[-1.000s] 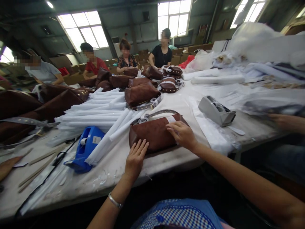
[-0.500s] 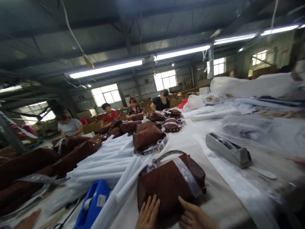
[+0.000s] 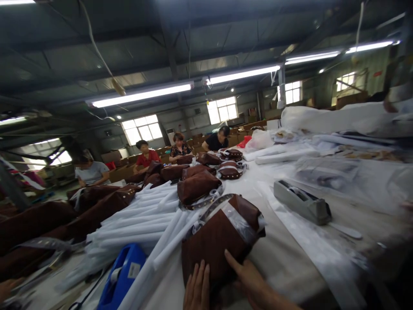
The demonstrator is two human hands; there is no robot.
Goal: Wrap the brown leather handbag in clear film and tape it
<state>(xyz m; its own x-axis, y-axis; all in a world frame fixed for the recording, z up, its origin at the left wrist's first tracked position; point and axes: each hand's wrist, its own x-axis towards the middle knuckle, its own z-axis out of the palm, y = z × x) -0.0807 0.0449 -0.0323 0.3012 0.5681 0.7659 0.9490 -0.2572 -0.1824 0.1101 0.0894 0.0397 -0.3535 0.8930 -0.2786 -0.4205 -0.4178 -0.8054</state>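
A brown handbag (image 3: 209,237) lies in front of me, turned at an angle. A strip of clear plastic (image 3: 240,221) wraps its right part, and its strap (image 3: 222,200) arches behind it. My left hand (image 3: 197,286) rests flat on the bag's lower left face, fingers stretched out. At the lower right edge is my right hand (image 3: 251,280), its thumb on the bag's face and its other fingers hidden underneath. Beside the bag lie white paper rolls (image 3: 135,221) and a blue tape dispenser (image 3: 121,277).
A grey tape dispenser (image 3: 301,202) stands to the right on the pale table covering (image 3: 284,258). More brown handbags (image 3: 198,187) line the table's far side and left. Several co-workers sit beyond. Another person's hand (image 3: 8,289) shows at lower left. Plastic sheeting (image 3: 342,172) covers the right side.
The handbag has shifted left and turned, its right end now higher in view. My right hand has moved left with it, and its fingers have gone under the bag's edge.
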